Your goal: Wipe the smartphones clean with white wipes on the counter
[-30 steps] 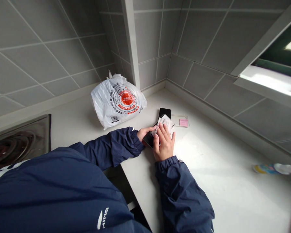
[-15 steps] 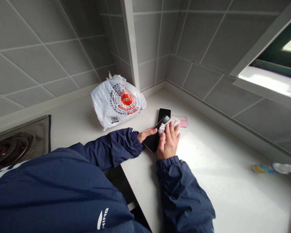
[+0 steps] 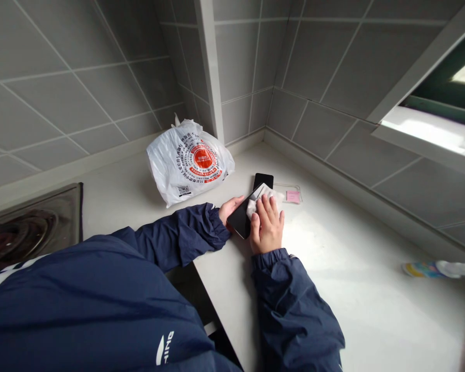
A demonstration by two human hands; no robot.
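Observation:
My left hand grips a black smartphone by its left edge, its dark face turned up and tilted over the counter. Pressed on the phone's upper right part is a crumpled white tissue, under the fingers of my right hand. Those fingers lie nearly straight over the tissue and hide part of it. Behind the held phone a second black phone lies on the counter. Beside that is a clear phone case with a pink card in or under it.
A white plastic bag with red and black print stands at the back left. A stove burner is at the far left. On the right lies a bottle with a colourful label. Grey tiled walls bound the white counter.
My right hand and the tissue have slid slightly down and left across the phone. My left thumb has shifted from over the phone's face toward its edge.

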